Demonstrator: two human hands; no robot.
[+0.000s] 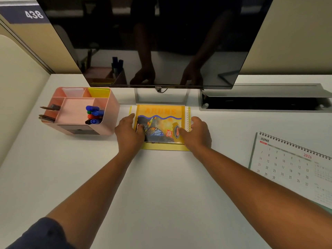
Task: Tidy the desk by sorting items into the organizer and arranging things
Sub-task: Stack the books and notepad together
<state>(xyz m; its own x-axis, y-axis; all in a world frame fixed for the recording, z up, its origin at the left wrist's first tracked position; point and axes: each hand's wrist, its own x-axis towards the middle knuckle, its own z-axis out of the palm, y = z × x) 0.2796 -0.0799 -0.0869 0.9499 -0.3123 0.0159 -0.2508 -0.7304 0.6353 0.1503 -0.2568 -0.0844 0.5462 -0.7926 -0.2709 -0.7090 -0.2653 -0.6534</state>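
A white desk [161,194] fills the lower part of the view. At its far edge stands a dark monitor [154,42] on a silver stand [161,97], the screen off and reflecting the room. Behind it are beige partition walls [296,33]; the left one carries a dark blue strip with the number 438 [34,14]. The light is dim and even.
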